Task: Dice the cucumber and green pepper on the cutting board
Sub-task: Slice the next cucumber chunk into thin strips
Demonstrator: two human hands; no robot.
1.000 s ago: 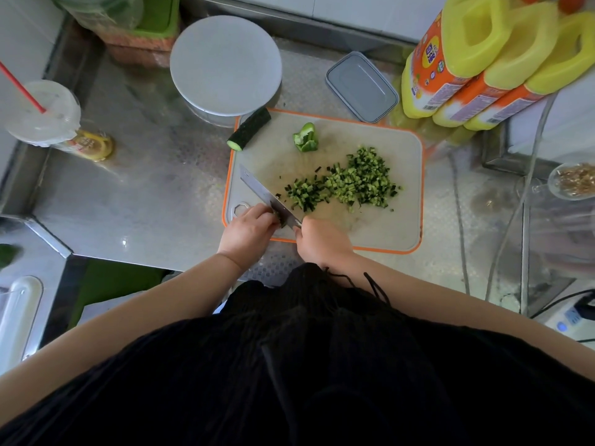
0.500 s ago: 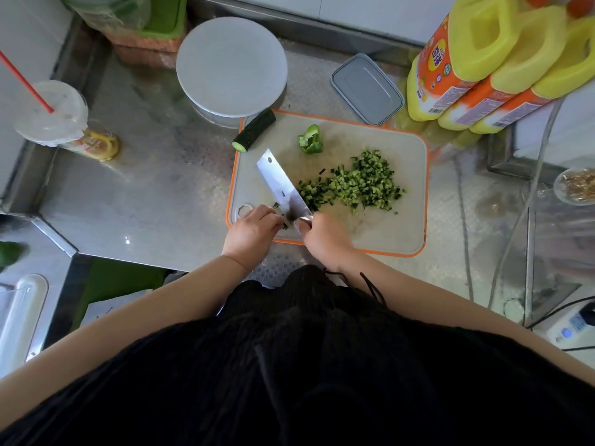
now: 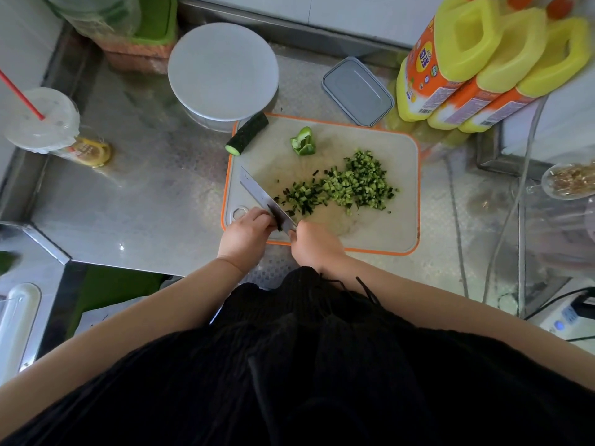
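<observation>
A white cutting board (image 3: 370, 226) with an orange rim lies on the steel counter. A heap of diced cucumber (image 3: 351, 185) covers its middle. A green pepper piece (image 3: 302, 141) lies at the board's far side, and a dark cucumber stub (image 3: 247, 133) rests across the far left corner. My right hand (image 3: 315, 246) grips the handle of a knife (image 3: 257, 191) whose blade points far-left, edge down on the board. My left hand (image 3: 248, 233) is at the near left corner, fingers curled on a small dark cucumber piece (image 3: 280, 221) against the blade.
Behind the board stand a round white-lidded container (image 3: 222, 70) and a grey lidded box (image 3: 357, 90). Yellow bottles (image 3: 467, 59) crowd the far right. A lidded cup with a red straw (image 3: 42, 120) is far left. Cables (image 3: 457, 220) and a glass bowl (image 3: 570, 180) lie right.
Half a second ago the blade was lifted and tilted with its flat face showing; now it is edge-on, down on the board beside my left fingers. Both hands stay at the near left corner.
</observation>
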